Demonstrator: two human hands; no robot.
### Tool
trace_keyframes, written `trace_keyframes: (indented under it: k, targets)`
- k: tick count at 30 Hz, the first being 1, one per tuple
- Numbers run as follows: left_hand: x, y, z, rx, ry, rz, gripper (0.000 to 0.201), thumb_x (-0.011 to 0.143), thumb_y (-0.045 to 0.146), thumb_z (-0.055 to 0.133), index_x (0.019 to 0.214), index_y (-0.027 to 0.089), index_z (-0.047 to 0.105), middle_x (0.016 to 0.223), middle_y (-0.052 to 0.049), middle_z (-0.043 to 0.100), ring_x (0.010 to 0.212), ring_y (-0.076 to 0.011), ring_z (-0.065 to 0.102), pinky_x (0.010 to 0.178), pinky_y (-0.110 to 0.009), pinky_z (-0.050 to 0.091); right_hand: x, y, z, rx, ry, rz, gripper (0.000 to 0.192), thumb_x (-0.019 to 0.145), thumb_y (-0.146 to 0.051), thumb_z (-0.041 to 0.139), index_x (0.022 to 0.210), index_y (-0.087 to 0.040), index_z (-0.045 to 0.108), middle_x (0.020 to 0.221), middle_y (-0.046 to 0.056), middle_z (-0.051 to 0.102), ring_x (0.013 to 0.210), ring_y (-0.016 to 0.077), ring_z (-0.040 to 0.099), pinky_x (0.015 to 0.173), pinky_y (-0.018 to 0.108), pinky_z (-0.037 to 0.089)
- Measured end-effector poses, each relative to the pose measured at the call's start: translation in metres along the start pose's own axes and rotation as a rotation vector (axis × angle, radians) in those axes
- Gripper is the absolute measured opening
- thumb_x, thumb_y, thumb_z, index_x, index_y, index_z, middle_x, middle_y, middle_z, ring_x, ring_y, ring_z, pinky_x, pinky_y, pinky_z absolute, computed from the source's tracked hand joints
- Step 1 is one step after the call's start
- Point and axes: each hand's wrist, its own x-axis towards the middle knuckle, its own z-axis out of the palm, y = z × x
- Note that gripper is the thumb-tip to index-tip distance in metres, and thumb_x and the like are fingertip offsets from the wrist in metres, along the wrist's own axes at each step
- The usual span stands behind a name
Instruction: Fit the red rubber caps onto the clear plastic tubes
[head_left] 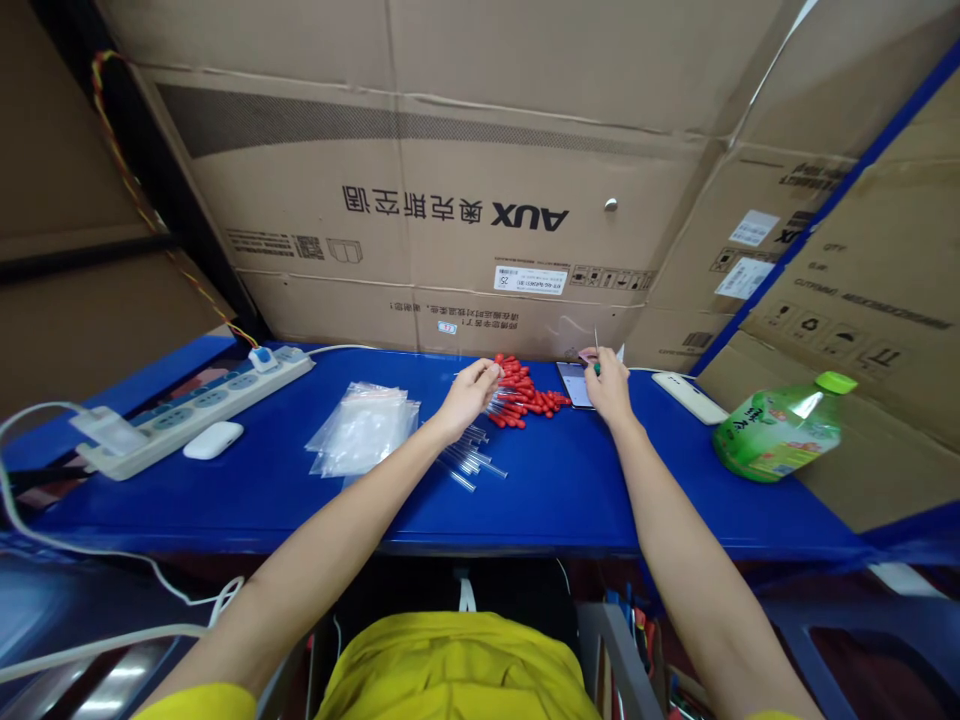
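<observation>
Nearest to me is the person's yellow shirt [457,670], at the front edge of the blue table [570,510]. I take the heap of red-ended pieces [536,400] as my landmark. In front of it, toward the left, lie clear thin tubes [474,458], loose, and so near that the left hand [466,398] can reach them easily. This hand is at the heap's left border, fingers bent and tips pinched together (whether something small is between them, I cannot tell). The right hand [611,388], to the right of the heap, has its fingers closed on a slim green-handled tool [596,335], whose thin shaft points up, perhaps to keep it away from the smartphone [576,383] just below. Left of the heap, the stacked transparent bags [367,435] seem put aside so that they do not disturb the work. Well to its right stands a green bottle [780,430], probably so placed against knocks from the elbow. Behind the heap, the AUX carton [450,130] makes a wall, its print upside down.
</observation>
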Motion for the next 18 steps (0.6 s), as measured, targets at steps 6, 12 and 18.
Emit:
trace_keyframes:
  k: [6, 12, 18]
  targets:
    - [-0.001, -0.001, 0.000, 0.058, -0.005, 0.025, 0.040, 0.092, 0.054, 0.071, 0.086, 0.019, 0.052, 0.058, 0.009, 0.034, 0.047, -0.0054, 0.026, 0.046, -0.019, 0.016, 0.006, 0.017, 0.012, -0.054, -0.110, 0.092, 0.026, 0.091, -0.020, 0.043, 0.108, -0.019, 0.063, 0.121, 0.015, 0.066, 0.117, 0.0267, 0.060, 0.107, 0.041, 0.043]
    - [0.000, 0.000, -0.001, 0.061, 0.027, 0.024, 0.036, 0.095, 0.051, 0.068, 0.087, 0.019, 0.052, 0.057, 0.010, 0.031, 0.045, -0.0049, 0.023, 0.046, -0.020, 0.015, 0.009, 0.002, 0.001, -0.049, 0.044, 0.052, 0.028, 0.091, -0.020, 0.039, 0.109, -0.018, 0.061, 0.118, 0.016, 0.067, 0.113, 0.0269, 0.063, 0.103, 0.038, 0.045]
    - [-0.002, 0.003, 0.001, 0.029, 0.018, -0.040, 0.031, 0.098, 0.048, 0.063, 0.089, 0.020, 0.051, 0.058, 0.010, 0.030, 0.044, -0.0052, 0.022, 0.045, -0.019, 0.015, -0.010, -0.038, 0.000, 0.076, 0.064, 0.010, 0.031, 0.099, -0.030, 0.036, 0.111, -0.020, 0.062, 0.113, 0.013, 0.072, 0.107, 0.0263, 0.067, 0.099, 0.037, 0.048]
